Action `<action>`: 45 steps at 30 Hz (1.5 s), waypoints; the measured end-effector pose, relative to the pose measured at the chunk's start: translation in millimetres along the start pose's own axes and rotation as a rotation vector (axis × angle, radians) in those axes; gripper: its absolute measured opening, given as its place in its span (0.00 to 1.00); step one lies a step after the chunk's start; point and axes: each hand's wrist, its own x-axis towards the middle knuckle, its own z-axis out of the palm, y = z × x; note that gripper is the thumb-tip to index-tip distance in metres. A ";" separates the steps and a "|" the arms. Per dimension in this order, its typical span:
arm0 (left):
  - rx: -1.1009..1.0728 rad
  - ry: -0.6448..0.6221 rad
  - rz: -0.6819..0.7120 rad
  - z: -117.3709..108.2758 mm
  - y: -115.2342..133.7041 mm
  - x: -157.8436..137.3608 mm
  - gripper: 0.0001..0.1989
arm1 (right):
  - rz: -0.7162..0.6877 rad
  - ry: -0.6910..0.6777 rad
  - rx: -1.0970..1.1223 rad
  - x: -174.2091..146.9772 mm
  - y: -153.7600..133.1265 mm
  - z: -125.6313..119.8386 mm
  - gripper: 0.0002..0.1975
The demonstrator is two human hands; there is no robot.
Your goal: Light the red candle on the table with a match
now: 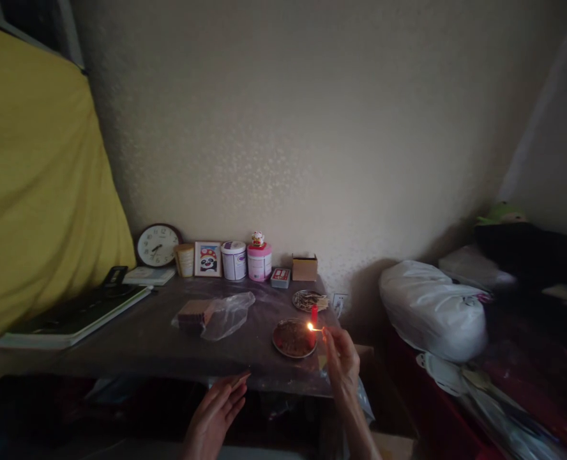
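Note:
Pinched between the fingertips of my right hand (341,361) is a lit match (318,329), its flame pointing left. Right at the flame stands an upright red candle (314,313); whether the flame touches it I cannot tell. The candle is at the right side of a round metal plate (278,348) with a dark reddish surface. Low in front of the table edge, my left hand (219,409) is closed around a small flat brown matchbox (240,381), mostly hidden by the fingers. Behind the candle, a second plate (297,308) carries many used-looking matchsticks (315,300).
On the dark table (135,348) lie brown boxes (195,311) in a clear plastic bag (228,316). Along the wall stand a clock (158,245), a framed picture (207,259), tins (234,262) and a cardboard box (304,268). White bags (431,306) are piled at right.

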 end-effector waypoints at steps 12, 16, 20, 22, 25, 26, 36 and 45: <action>0.034 -0.175 0.039 40.2 3.4 31.0 0.11 | 0.038 0.017 0.035 34.7 7.0 0.9 0.13; -0.014 -0.167 0.016 38.1 -6.2 44.8 0.11 | 0.041 0.030 0.045 47.6 7.9 1.5 0.13; -0.021 -0.155 -0.022 27.5 -13.1 47.4 0.11 | 0.058 0.051 0.066 56.6 11.0 4.6 0.13; -0.024 -0.145 -0.041 21.4 -13.4 46.2 0.12 | 0.085 0.068 0.098 57.6 11.9 6.3 0.14; -0.037 -0.133 -0.044 13.8 -11.4 44.7 0.13 | 0.141 0.093 0.165 56.0 10.9 7.3 0.15; -0.046 -0.127 -0.040 12.0 -10.7 44.6 0.13 | 0.160 0.098 0.190 55.2 10.0 7.2 0.15; -0.076 -0.123 -0.058 13.5 -7.8 40.6 0.13 | 0.334 0.125 0.394 50.1 10.7 5.1 0.15; -0.072 -0.138 -0.042 12.5 -10.0 41.8 0.13 | 0.419 0.094 0.495 50.6 11.8 1.6 0.14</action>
